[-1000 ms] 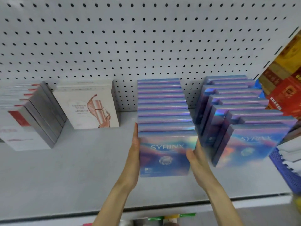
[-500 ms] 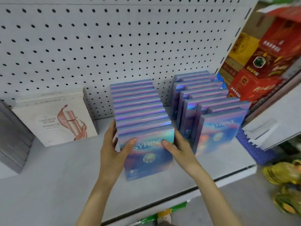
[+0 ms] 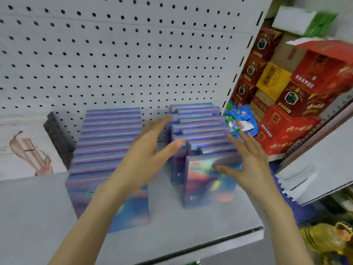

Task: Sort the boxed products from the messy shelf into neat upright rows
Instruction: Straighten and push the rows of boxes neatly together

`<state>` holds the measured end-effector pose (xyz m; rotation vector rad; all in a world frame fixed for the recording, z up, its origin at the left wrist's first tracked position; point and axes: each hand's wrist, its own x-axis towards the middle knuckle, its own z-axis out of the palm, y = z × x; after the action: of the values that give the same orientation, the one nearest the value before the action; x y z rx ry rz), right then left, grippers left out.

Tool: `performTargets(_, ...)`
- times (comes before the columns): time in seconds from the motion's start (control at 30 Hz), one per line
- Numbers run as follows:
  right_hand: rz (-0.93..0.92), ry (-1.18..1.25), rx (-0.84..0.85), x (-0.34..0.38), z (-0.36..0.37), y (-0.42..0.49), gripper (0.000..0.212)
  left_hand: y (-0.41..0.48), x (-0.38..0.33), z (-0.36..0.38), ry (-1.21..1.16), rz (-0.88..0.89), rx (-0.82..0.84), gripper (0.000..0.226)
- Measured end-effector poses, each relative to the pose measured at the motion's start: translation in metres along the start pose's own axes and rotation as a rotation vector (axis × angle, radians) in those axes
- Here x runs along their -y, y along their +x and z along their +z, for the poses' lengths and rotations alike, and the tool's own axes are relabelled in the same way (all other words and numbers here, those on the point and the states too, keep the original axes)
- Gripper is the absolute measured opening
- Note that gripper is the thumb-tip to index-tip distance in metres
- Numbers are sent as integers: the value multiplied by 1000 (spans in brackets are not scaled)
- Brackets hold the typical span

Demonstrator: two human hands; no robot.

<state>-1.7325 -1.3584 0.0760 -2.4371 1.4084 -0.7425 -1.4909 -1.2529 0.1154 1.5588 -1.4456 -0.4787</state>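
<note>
Boxed products [image 3: 210,186], holographic, in two rows on the white shelf [image 3: 34,207] before the pegboard [image 3: 114,54]. At far left, a white box [image 3: 24,150] with a pink figure, standing apart from the work. Next, the left row [image 3: 108,142], upright and flush front to back, gripped at its front half a second ago and now let go: by the look of it, finished. Over the gap between the rows, the left hand [image 3: 145,155], moved across, fingers straight and spread, holding nothing, fingertips close by the left flank of the right row [image 3: 202,131]; contact lost in the blur. That right row upright but staggered, boxes stepping left and right of one another, so likely the next to be squared. On its far flank, the right hand [image 3: 248,161], also shifted over, fingers apart, thumb across the row's front face, nothing clamped. Just beside the row's back corner, a crumpled blue packet [image 3: 240,121] against the shelf upright, a possible snag for any push rightward. Beyond, red cartons [image 3: 286,127] stacked in the neighbouring bay, well clear.
</note>
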Motion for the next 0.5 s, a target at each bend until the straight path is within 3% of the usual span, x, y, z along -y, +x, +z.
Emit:
performTargets(0.1, 9, 278, 62, -27, 3, 7, 103, 17, -7, 50, -72, -75, -76, 47)
performTargets(0.27, 159, 797, -76, -47, 30, 14, 111, 19, 5, 99, -408, -342, -263, 43)
performTargets(0.37, 239, 894, -58, -46, 50, 7, 102, 12, 7, 113, -721, -456, -308, 55)
performTargets(0.5, 159, 1082, 83, -37, 70, 3, 90, 11, 5, 118, -857, -529, -336, 46)
